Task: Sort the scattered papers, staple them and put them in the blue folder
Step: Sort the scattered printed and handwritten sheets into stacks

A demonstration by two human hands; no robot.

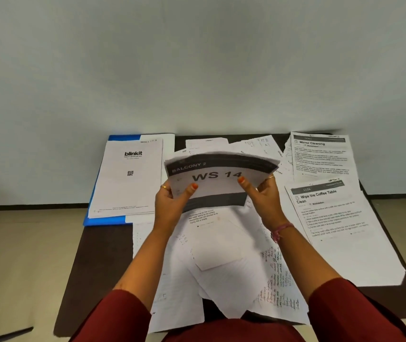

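Note:
I hold a stack of printed sheets (218, 178) above the middle of the dark table (98, 262); its top page reads "WS 14" under a dark band. My left hand (174, 201) grips the stack's left edge, thumb on the front. My right hand (262, 193) grips its right edge the same way. The blue folder (103, 219) lies at the table's far left, with a "blinkit" sheet (129, 176) on top of it. Loose papers (221, 262), some handwritten, lie scattered under my arms. No stapler is in view.
Printed sheets headed "Mirror Cleaning" (320, 154) and "Wipe the Coffee Table Clean" (337, 228) lie at the right, overhanging the table edge. A pale wall rises behind the table. Beige floor shows at the left.

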